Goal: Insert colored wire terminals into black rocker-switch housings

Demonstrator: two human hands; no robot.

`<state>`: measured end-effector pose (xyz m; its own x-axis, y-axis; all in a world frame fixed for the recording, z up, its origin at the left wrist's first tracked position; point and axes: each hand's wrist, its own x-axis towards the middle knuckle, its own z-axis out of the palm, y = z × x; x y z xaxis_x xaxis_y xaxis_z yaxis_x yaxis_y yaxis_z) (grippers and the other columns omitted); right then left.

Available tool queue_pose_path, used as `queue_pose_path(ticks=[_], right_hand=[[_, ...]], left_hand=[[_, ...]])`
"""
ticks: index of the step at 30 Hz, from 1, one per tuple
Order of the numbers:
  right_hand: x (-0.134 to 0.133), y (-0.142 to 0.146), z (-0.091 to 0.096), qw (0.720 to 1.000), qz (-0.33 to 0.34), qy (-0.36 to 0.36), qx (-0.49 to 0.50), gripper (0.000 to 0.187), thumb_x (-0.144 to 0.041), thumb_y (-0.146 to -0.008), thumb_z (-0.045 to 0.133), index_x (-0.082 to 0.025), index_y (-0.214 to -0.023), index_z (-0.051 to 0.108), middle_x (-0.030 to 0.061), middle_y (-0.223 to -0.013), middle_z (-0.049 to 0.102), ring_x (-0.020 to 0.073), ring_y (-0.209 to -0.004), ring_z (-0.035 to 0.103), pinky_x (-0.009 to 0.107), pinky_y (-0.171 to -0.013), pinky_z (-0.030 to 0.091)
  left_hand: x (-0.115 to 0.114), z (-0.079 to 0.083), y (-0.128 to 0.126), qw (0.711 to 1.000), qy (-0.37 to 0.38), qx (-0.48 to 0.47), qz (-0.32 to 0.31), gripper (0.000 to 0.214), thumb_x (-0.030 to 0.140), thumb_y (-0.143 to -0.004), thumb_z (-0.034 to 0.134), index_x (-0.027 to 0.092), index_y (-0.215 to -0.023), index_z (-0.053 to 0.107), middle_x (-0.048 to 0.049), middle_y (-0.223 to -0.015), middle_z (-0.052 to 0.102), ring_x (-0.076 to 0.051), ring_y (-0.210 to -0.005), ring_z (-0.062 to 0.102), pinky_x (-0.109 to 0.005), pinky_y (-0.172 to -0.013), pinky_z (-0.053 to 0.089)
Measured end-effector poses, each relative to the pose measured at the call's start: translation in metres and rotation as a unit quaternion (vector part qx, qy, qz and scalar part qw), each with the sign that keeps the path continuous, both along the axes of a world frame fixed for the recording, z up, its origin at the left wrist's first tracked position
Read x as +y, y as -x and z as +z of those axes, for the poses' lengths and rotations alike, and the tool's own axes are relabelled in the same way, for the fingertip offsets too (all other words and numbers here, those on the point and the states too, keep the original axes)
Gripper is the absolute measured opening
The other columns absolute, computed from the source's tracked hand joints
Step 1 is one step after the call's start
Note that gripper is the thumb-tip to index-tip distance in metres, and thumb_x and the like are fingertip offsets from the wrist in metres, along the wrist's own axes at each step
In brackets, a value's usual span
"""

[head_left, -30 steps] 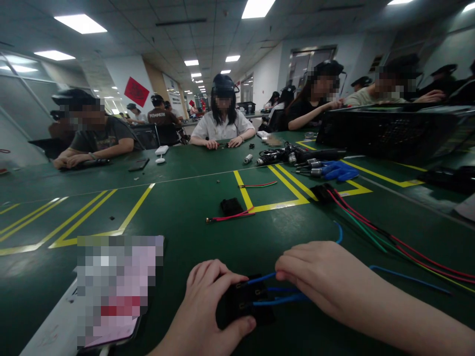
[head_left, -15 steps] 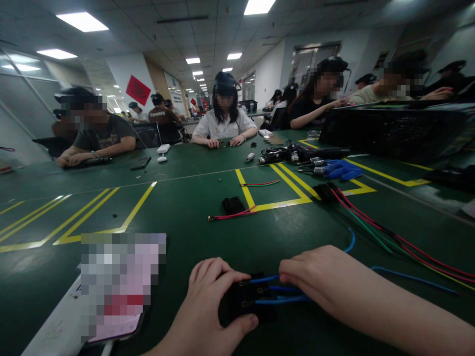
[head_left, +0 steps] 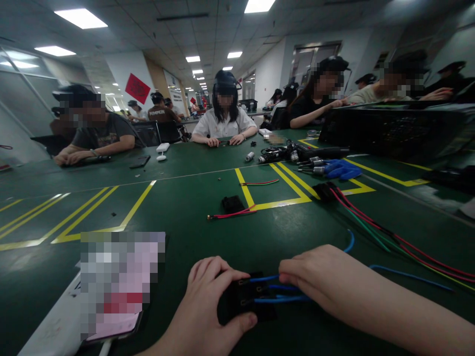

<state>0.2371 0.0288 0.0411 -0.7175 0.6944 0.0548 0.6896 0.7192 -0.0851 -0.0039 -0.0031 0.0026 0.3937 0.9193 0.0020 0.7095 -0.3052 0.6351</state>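
In the lower middle of the head view, a black connector block lies on the green table, with metal terminals showing in its top. My left hand is closed around its left end, thumb at the near side and index finger at the far side. Several blue wires run from the block's right side. My right hand pinches the far blue wire close to the block, and the other wires pass under its fingers. Farther right, blue wire lengths come out beyond my right hand onto the table.
A phone and a white box lie at left. Ahead are a black block and red wires. Another connector with red and green wires lies right, near tools and a blue glove. Co-workers sit around the table.
Both hands keep their hold and position on the block and the blue wire. The whole view has shifted very slightly.
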Motion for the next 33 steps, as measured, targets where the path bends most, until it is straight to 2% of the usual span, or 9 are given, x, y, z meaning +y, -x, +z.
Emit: queue_pose_path(ticks=[3,7,9,15,21,27,29,33], right_hand=[[-0.0007,-0.0013,0.0036,1.0,0.008,-0.007,0.007,0.018,-0.009,-0.089,0.058,-0.022,-0.077,0.062,-0.0037,-0.067,0.069,0.0163,-0.056,0.066,0.027,-0.051,0.037],[-0.003,-0.0058,0.0041,0.988,0.074,-0.12,0.057,0.019,-0.013,-0.095,0.049,-0.02,-0.081,0.06,-0.0014,-0.067,0.065,0.0166,-0.055,0.059,0.03,-0.052,0.035],[-0.0032,-0.0065,0.0022,0.985,0.08,-0.143,0.061,0.02,-0.015,-0.096,0.048,-0.02,-0.082,0.06,-0.0009,-0.067,0.064,0.0171,-0.055,0.058,0.031,-0.052,0.035],[-0.0003,-0.0015,-0.0019,0.999,0.007,-0.032,0.005,0.019,-0.009,-0.088,0.061,-0.023,-0.075,0.06,-0.0042,-0.064,0.068,0.0162,-0.053,0.065,0.028,-0.049,0.035],[-0.0023,-0.003,0.0028,0.999,0.02,-0.038,0.015,0.018,-0.009,-0.089,0.058,-0.022,-0.077,0.06,-0.0031,-0.067,0.067,0.0171,-0.056,0.064,0.029,-0.052,0.036],[-0.0045,-0.006,0.0038,0.988,0.078,-0.114,0.07,0.021,-0.014,-0.096,0.047,-0.02,-0.081,0.06,-0.0017,-0.067,0.063,0.0171,-0.054,0.058,0.031,-0.052,0.034],[-0.0041,-0.005,0.0024,0.992,0.066,-0.098,0.054,0.018,-0.014,-0.095,0.051,-0.021,-0.081,0.06,-0.0018,-0.067,0.064,0.0175,-0.055,0.059,0.031,-0.052,0.034],[-0.0012,-0.0017,-0.0013,1.0,0.006,-0.019,0.002,0.017,-0.011,-0.09,0.059,-0.022,-0.078,0.062,-0.0028,-0.066,0.068,0.0178,-0.054,0.065,0.029,-0.05,0.034]], left_hand=[[-0.0007,0.0007,-0.0004,1.0,0.003,0.0,0.001,0.044,0.019,-0.071,0.077,0.031,-0.113,0.068,-0.0033,-0.111,0.061,-0.033,-0.114,0.05,-0.054,-0.101,0.037],[-0.0011,0.0011,-0.0007,1.0,-0.002,-0.003,-0.004,0.044,0.021,-0.071,0.078,0.031,-0.113,0.069,-0.0033,-0.109,0.061,-0.033,-0.112,0.05,-0.053,-0.099,0.038],[-0.0006,0.0005,-0.0006,1.0,-0.008,-0.005,-0.004,0.044,0.02,-0.071,0.078,0.031,-0.113,0.069,-0.0036,-0.108,0.061,-0.033,-0.111,0.05,-0.053,-0.099,0.038],[0.001,-0.0008,0.0005,1.0,-0.006,-0.006,-0.006,0.045,0.02,-0.072,0.078,0.032,-0.114,0.068,-0.0038,-0.11,0.061,-0.034,-0.112,0.05,-0.055,-0.099,0.037],[-0.0011,0.001,-0.0011,1.0,0.004,-0.003,0.001,0.045,0.019,-0.071,0.078,0.032,-0.113,0.068,-0.0033,-0.11,0.061,-0.033,-0.113,0.049,-0.054,-0.101,0.036],[-0.0002,0.0004,-0.0003,1.0,-0.005,-0.001,-0.001,0.045,0.019,-0.071,0.078,0.031,-0.112,0.068,-0.0031,-0.109,0.061,-0.033,-0.111,0.05,-0.054,-0.1,0.036],[-0.0002,0.0003,0.0002,1.0,-0.002,0.0,-0.002,0.045,0.018,-0.071,0.078,0.031,-0.112,0.068,-0.0033,-0.109,0.061,-0.033,-0.111,0.05,-0.054,-0.1,0.036],[-0.0005,-0.0003,0.0004,1.0,-0.004,-0.003,-0.004,0.045,0.019,-0.071,0.078,0.031,-0.113,0.067,-0.0034,-0.11,0.061,-0.033,-0.113,0.049,-0.054,-0.1,0.036]])
